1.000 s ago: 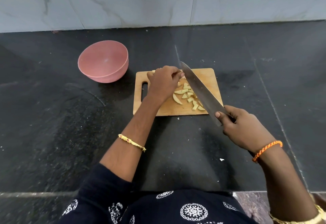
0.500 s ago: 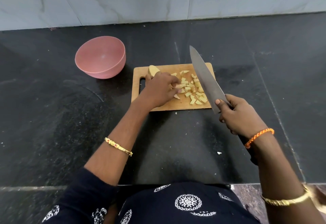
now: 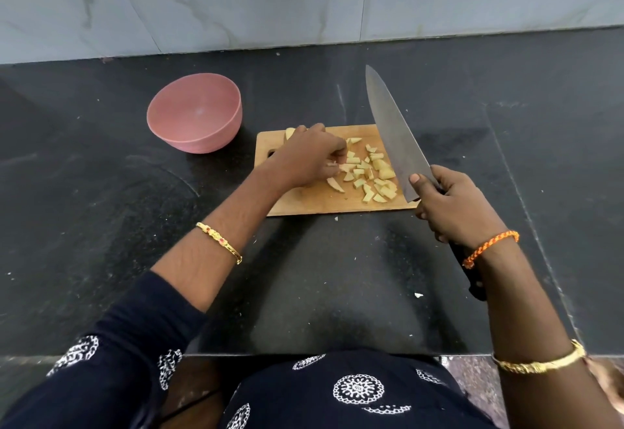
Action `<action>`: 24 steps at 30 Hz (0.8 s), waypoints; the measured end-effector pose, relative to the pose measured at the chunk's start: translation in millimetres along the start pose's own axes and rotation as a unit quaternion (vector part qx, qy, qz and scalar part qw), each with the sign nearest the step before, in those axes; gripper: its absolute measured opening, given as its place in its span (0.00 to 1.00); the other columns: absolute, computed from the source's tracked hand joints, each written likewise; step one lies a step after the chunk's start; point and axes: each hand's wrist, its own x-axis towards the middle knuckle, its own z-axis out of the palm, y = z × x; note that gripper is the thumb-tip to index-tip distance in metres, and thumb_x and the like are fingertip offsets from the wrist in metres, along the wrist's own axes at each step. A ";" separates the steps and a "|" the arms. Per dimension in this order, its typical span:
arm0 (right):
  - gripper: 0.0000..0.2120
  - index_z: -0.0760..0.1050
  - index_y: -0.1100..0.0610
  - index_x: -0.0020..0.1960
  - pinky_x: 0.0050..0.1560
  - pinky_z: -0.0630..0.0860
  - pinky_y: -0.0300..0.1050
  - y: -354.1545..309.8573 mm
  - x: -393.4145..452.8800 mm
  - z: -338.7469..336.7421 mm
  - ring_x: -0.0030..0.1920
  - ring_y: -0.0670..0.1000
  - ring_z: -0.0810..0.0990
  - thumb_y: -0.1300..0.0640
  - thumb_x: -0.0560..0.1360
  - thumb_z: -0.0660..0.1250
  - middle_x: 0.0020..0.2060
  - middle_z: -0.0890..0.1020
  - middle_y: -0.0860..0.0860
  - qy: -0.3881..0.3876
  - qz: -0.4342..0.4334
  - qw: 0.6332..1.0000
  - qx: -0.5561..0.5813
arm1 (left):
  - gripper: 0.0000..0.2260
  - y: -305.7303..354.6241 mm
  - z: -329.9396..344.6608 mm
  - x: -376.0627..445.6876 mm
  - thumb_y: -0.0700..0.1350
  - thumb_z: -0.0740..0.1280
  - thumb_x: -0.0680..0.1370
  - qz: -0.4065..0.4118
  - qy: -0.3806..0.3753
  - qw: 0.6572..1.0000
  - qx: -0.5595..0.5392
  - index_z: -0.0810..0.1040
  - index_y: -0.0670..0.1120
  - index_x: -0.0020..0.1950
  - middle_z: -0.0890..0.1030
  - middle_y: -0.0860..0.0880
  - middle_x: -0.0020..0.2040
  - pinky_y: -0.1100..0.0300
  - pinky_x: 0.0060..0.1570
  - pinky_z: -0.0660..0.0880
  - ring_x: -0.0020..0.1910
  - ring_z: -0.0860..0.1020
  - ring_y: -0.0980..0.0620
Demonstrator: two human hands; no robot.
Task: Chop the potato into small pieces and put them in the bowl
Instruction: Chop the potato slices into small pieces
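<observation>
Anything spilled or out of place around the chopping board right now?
Yes: two small pale potato scraps lie on the black stone counter, one just off the wooden chopping board, another nearer the person.

Bowls: one [image 3: 195, 114]
Cutting boards: one [image 3: 305, 199]
Knives: one [image 3: 393, 134]
Hands: two, the left [image 3: 309, 158] and the right [image 3: 454, 207]
Potato pieces [image 3: 369, 175]: about two dozen small ones (too crowded for an exact count)
Larger potato chunk [image 3: 289, 132]: one
Bracelets: three [image 3: 219, 242]
</observation>
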 end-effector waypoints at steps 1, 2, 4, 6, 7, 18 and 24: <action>0.13 0.70 0.51 0.37 0.30 0.66 0.40 -0.2 0.0 -0.5 0.30 0.49 0.71 0.52 0.80 0.58 0.30 0.74 0.51 0.000 0.002 1.000 0.002 | 0.07 1.0 0.2 -0.2 0.45 0.68 0.76 -0.001 -0.004 1.000 -0.006 0.77 0.48 0.54 0.76 0.53 0.47 0.60 0.52 0.62 0.48 0.68 0.56; 0.12 0.71 0.51 0.39 0.30 0.66 0.41 -0.5 0.3 -0.7 0.30 0.49 0.70 0.52 0.80 0.57 0.30 0.73 0.51 -0.001 0.003 1.000 0.004 | 0.09 1.8 -0.2 -0.1 0.45 0.68 0.76 -0.008 -0.008 1.000 -0.022 0.76 0.48 0.55 0.76 0.52 0.47 0.61 0.51 0.65 0.48 0.69 0.55; 0.11 0.73 0.55 0.43 0.29 0.66 0.41 -0.8 -0.1 -0.9 0.29 0.48 0.70 0.52 0.80 0.57 0.31 0.73 0.52 -0.001 0.006 1.000 0.011 | 0.11 1.9 -1.5 0.0 0.44 0.68 0.75 -0.028 -0.016 0.998 -0.050 0.75 0.49 0.56 0.77 0.50 0.48 0.60 0.50 0.68 0.48 0.71 0.53; 0.11 0.74 0.56 0.46 0.28 0.66 0.41 0.3 -0.6 -1.8 0.28 0.47 0.69 0.51 0.80 0.57 0.31 0.73 0.52 0.002 0.007 1.000 0.017 | 0.11 1.3 -3.7 0.2 0.45 0.67 0.76 -0.024 -0.009 1.000 -0.010 0.75 0.51 0.58 0.78 0.50 0.50 0.57 0.54 0.66 0.52 0.71 0.52; 0.11 0.74 0.56 0.46 0.28 0.66 0.41 0.9 -0.6 -2.3 0.28 0.47 0.69 0.51 0.80 0.57 0.30 0.73 0.52 0.003 0.008 1.000 0.018 | 0.11 1.4 -5.2 0.1 0.44 0.66 0.77 -0.007 -0.001 1.000 0.026 0.75 0.52 0.58 0.78 0.50 0.52 0.55 0.57 0.64 0.54 0.71 0.51; 0.10 0.73 0.55 0.47 0.30 0.67 0.42 1.2 4.2 -0.2 0.30 0.47 0.70 0.50 0.81 0.57 0.32 0.73 0.51 -0.019 0.025 0.999 0.023 | 0.09 -4.9 -13.7 -17.8 0.42 0.71 0.74 -0.006 0.006 0.992 -0.124 0.82 0.47 0.54 0.78 0.53 0.49 0.67 0.48 0.68 0.49 0.73 0.57; 0.12 0.74 0.56 0.48 0.28 0.67 0.43 5.0 3.6 3.7 0.30 0.48 0.69 0.50 0.80 0.57 0.32 0.73 0.52 -0.029 0.036 0.999 0.027 | 0.08 -13.3 4.0 -26.9 0.44 0.71 0.73 -0.012 -0.014 0.991 -0.132 0.83 0.48 0.52 0.76 0.55 0.48 0.56 0.56 0.70 0.53 0.72 0.54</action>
